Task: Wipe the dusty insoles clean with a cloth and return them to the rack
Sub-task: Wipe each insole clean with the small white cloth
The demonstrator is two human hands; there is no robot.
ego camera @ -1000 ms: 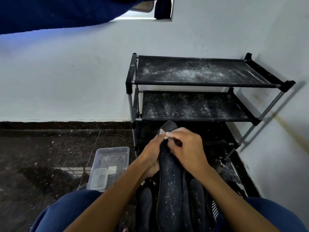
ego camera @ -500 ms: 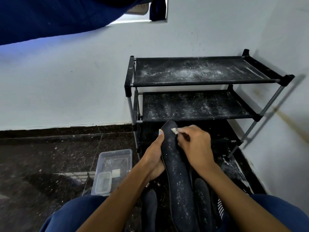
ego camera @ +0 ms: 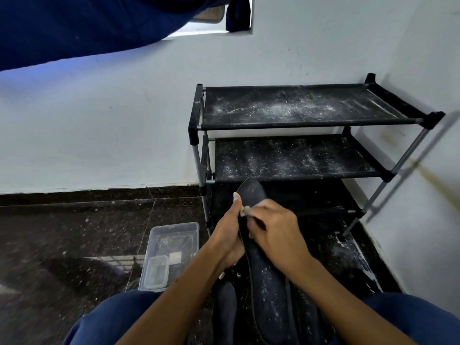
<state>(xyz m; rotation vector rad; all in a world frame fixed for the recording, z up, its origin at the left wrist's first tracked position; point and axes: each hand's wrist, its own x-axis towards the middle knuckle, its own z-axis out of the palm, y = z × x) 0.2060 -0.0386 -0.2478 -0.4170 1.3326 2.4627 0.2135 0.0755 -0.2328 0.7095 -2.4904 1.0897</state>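
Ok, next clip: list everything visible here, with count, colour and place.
rack: one, black, three dusty shelves, in the wall corner.
held insole: one, black, dust-speckled, upright between the hands.
other insoles: at least two, black, low between the knees.
cloth: one small pale piece, pressed on the held insole.
plastic container: one, clear, on the floor to the left; a smaller tub inside.
blue fabric: hanging at top left.
left hand: grips the insole's edge.
right hand: pinches the cloth.

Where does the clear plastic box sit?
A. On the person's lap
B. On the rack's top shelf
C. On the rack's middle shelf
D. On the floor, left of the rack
D: the box stands on the dark floor, left of the rack, whose dusty shelves hold nothing.
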